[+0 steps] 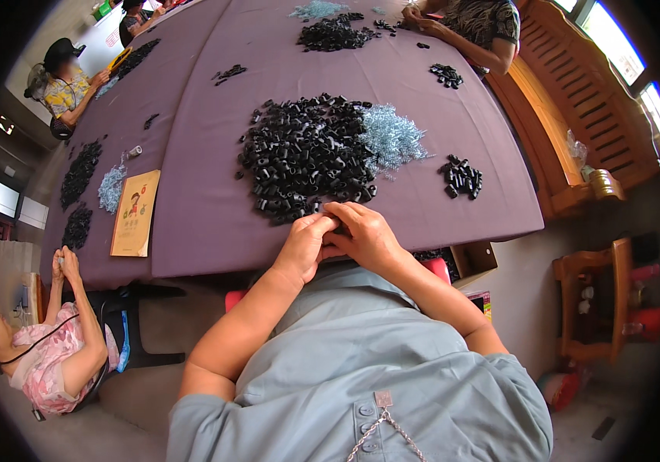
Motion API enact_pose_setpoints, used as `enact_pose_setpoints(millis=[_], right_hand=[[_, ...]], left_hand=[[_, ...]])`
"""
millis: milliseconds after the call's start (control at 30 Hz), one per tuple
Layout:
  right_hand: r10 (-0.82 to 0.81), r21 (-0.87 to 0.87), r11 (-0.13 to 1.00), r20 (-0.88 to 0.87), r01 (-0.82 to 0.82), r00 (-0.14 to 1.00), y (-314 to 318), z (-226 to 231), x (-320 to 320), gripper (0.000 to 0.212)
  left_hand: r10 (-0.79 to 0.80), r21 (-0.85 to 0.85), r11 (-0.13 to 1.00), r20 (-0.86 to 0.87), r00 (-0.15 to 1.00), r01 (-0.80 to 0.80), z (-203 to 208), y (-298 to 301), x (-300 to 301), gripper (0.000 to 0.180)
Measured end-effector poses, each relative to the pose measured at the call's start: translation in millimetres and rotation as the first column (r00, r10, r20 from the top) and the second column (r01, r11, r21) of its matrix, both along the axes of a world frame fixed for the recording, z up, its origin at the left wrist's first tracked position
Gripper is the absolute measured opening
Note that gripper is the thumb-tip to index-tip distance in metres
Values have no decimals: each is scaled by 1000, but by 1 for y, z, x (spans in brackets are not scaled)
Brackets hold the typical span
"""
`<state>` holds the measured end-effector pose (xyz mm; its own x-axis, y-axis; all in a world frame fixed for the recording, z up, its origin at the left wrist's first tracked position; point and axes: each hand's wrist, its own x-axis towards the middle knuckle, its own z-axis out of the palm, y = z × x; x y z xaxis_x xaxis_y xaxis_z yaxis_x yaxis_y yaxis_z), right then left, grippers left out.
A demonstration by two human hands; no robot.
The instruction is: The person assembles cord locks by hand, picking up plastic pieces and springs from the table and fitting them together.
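Note:
My left hand (305, 240) and my right hand (367, 237) meet at the near edge of the table, fingers closed and fingertips pressed together. Whatever small thing they may hold is hidden by the fingers. Just beyond them spreads a big pile of short black plastic tubes (307, 150). Against its right side lies a heap of small silvery-blue metal springs (393, 138). Farther right is a smaller group of black pieces (461, 175), apart from the big pile.
Purple cloth covers the table (199, 192). A yellow booklet (136, 213) lies to the left, near more black pieces (81, 171) and springs (111, 187). Several people sit around, one at left with hands together (66, 260). A wooden bench (553, 100) stands at right, a wooden chair (619, 300) nearer.

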<state>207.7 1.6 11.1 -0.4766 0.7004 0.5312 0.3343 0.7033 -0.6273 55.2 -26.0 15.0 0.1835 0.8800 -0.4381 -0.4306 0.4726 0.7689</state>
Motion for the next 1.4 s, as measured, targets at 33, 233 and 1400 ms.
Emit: enact_pose_setpoints(millis=[33,233,1400], right_hand=[[6,-12,1000,2,-6,1000,0,1,0,47],[12,-23,1000,-14,-13,1000,0,-3,0,44],[2,-23,1000,28,-1,1000,3,-5,1,46]], left_hand=[[-2,2,1000,4,1000,2,1,1,0,19],[-20,-15,1000,-26,999,19,1,-3,-1,20],[-57,235,970,-5,998,56,-12,-12,5,25]])
